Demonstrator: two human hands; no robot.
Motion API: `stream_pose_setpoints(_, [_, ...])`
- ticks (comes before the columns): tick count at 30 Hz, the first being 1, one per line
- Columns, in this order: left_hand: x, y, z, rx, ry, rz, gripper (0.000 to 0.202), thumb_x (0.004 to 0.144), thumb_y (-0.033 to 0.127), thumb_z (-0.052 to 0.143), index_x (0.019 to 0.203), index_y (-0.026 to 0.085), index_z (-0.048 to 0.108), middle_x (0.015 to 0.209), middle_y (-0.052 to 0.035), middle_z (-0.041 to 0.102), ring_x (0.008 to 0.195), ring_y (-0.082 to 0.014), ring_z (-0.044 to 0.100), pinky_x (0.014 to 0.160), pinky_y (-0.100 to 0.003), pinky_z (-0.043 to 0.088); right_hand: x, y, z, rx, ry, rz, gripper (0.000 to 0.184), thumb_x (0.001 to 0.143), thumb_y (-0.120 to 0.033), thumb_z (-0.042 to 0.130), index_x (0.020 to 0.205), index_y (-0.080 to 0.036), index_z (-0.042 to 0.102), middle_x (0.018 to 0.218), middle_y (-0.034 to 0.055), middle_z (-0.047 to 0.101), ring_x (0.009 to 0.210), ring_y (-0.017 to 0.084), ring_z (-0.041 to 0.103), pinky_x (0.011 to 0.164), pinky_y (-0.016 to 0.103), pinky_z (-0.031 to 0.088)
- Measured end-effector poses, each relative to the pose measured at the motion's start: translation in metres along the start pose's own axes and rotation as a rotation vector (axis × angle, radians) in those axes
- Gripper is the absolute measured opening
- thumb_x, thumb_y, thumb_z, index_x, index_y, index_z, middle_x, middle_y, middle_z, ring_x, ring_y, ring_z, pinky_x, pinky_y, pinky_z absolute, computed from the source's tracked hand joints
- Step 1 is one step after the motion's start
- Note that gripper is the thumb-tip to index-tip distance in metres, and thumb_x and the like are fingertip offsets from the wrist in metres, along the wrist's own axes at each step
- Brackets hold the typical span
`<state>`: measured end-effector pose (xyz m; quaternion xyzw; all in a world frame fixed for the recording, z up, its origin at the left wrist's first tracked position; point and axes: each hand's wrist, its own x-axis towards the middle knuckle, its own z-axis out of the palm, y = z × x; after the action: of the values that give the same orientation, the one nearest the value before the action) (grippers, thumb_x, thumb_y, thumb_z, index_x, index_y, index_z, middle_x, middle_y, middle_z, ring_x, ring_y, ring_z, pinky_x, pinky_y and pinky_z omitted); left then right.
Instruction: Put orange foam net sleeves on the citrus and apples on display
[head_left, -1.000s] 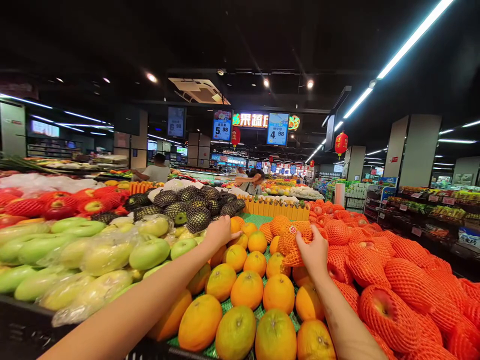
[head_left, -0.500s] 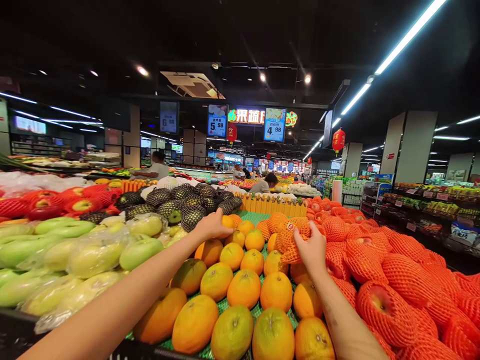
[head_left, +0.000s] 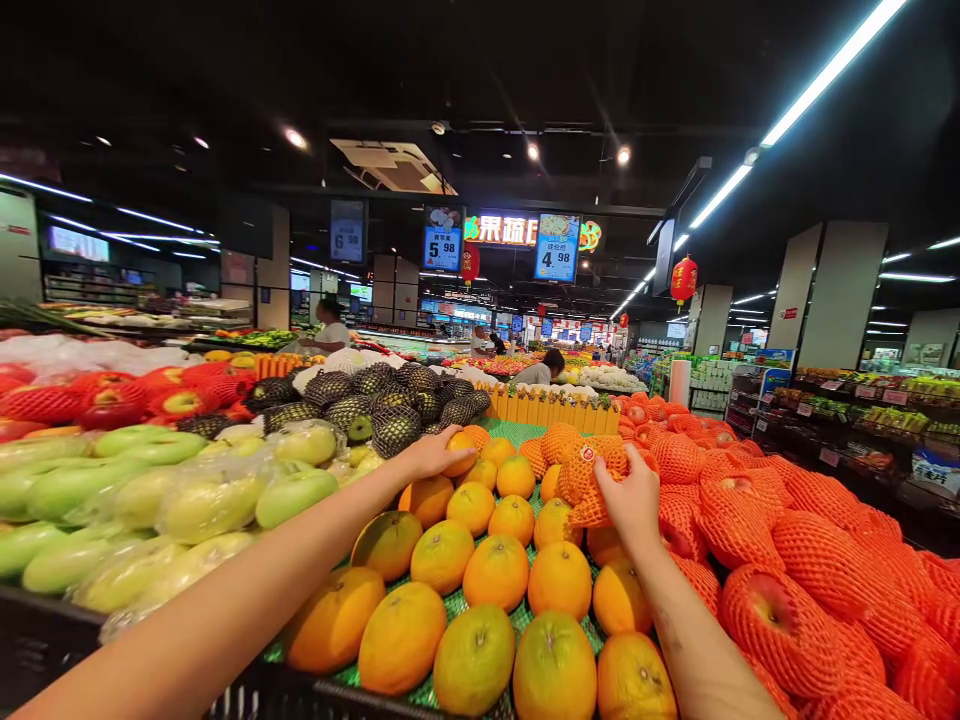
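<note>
My left hand [head_left: 433, 452] reaches across a pile of oranges [head_left: 496, 572] and closes its fingers round one orange [head_left: 461, 449] at the back of the pile. My right hand [head_left: 636, 494] is closed on a netted orange [head_left: 585, 483] wrapped in orange foam mesh with a small red sticker. Both forearms stretch out over the green-matted display. More mesh-wrapped oranges lie just behind the right hand.
Green apples in plastic film [head_left: 172, 490] lie to the left and red apples in orange mesh [head_left: 795, 590] to the right. Dark netted fruit [head_left: 390, 405] sits behind, with a yellow picket divider [head_left: 551, 409]. Other people [head_left: 544, 368] stand at stalls farther back. Price signs [head_left: 556, 247] hang overhead.
My left hand has slid from the pile's left edge onto an orange at the back and closed on it. The right hand keeps hold of the netted orange, slightly raised.
</note>
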<state>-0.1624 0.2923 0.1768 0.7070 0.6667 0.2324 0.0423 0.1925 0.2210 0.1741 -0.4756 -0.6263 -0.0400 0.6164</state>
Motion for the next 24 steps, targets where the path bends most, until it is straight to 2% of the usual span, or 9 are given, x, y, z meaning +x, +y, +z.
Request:
stream_pose_setpoints(3, [-0.003,0.001,0.001,0.023,0.012,0.141,0.107,0.064,0.062,0.067,0.156,0.020,0.032,0.131,-0.0164,0.052,0.113,-0.0361,0.060,0.103,-0.041,0.045,0.000,0.001,0.000,0.005,0.021,0.001,0.028,0.081,-0.051,0.055,0.076,-0.024,0.056,0.059,-0.0003,0.055,0.057,0.020,0.048,0.060,0.029,0.040])
stream_pose_setpoints(6, [-0.006,0.001,0.004,-0.018,0.032,0.250,0.112,0.055,0.051,0.073,0.154,0.017,0.034,0.137,-0.0170,0.042,0.116,-0.0347,0.057,0.106,-0.041,0.044,0.001,0.001,0.000,0.024,0.031,-0.001,0.027,0.081,-0.050,0.055,0.077,-0.023,0.057,0.061,0.0004,0.057,0.058,0.021,0.050,0.061,0.029,0.042])
stream_pose_setpoints(8, [-0.008,0.000,0.003,-0.117,0.002,0.228,0.100,0.058,0.056,0.073,0.145,0.019,0.042,0.133,-0.0148,0.047,0.118,-0.0340,0.056,0.106,-0.041,0.045,0.001,0.000,0.000,0.029,0.024,-0.003,0.027,0.081,-0.050,0.055,0.076,-0.024,0.056,0.061,0.0004,0.057,0.059,0.021,0.051,0.061,0.029,0.042])
stream_pose_setpoints(10, [-0.011,0.001,-0.002,-0.222,-0.058,0.199,0.086,0.066,0.066,0.068,0.136,0.022,0.044,0.121,-0.0102,0.057,0.110,-0.0315,0.059,0.099,-0.039,0.049,0.000,0.000,-0.001,0.027,0.013,-0.006,0.027,0.082,-0.050,0.055,0.075,-0.024,0.054,0.061,0.0001,0.056,0.058,0.020,0.050,0.061,0.029,0.041])
stream_pose_setpoints(13, [-0.016,0.003,-0.013,-0.238,-0.080,0.269,0.078,0.070,0.063,0.069,0.131,0.023,0.041,0.109,-0.0057,0.062,0.099,-0.0283,0.061,0.090,-0.037,0.052,0.000,-0.001,-0.001,0.021,0.004,-0.005,0.028,0.082,-0.051,0.054,0.075,-0.024,0.053,0.061,0.0000,0.055,0.058,0.020,0.050,0.061,0.029,0.040])
stream_pose_setpoints(17, [-0.019,0.007,-0.019,-0.117,0.091,0.524,0.093,0.066,0.046,0.079,0.147,0.025,0.037,0.135,-0.0092,0.049,0.126,-0.0313,0.050,0.113,-0.040,0.038,0.000,-0.001,0.000,0.004,0.002,-0.005,0.028,0.082,-0.051,0.053,0.076,-0.024,0.053,0.059,-0.0006,0.053,0.057,0.020,0.048,0.061,0.029,0.038])
stream_pose_setpoints(20, [-0.013,0.005,-0.010,-0.115,0.267,0.471,0.088,0.074,0.054,0.072,0.149,0.023,0.039,0.133,-0.0118,0.041,0.130,-0.0321,0.045,0.118,-0.043,0.034,0.000,0.000,0.001,-0.018,0.003,-0.001,0.029,0.081,-0.053,0.052,0.076,-0.024,0.053,0.058,-0.0014,0.050,0.055,0.020,0.046,0.060,0.029,0.035])
stream_pose_setpoints(22, [-0.007,-0.001,-0.002,-0.109,0.235,0.369,0.086,0.072,0.064,0.069,0.142,0.018,0.047,0.128,-0.0137,0.040,0.123,-0.0331,0.050,0.114,-0.044,0.038,0.000,0.001,0.001,-0.023,0.005,0.008,0.031,0.081,-0.054,0.051,0.076,-0.024,0.053,0.058,-0.0015,0.050,0.055,0.019,0.045,0.059,0.029,0.034])
stream_pose_setpoints(24, [0.000,-0.007,0.003,-0.084,0.113,0.270,0.088,0.071,0.070,0.067,0.138,0.016,0.048,0.124,-0.0146,0.044,0.115,-0.0331,0.055,0.108,-0.043,0.044,0.001,0.001,0.000,-0.024,0.008,0.016,0.031,0.081,-0.054,0.051,0.077,-0.023,0.052,0.058,-0.0013,0.050,0.055,0.019,0.045,0.059,0.029,0.034])
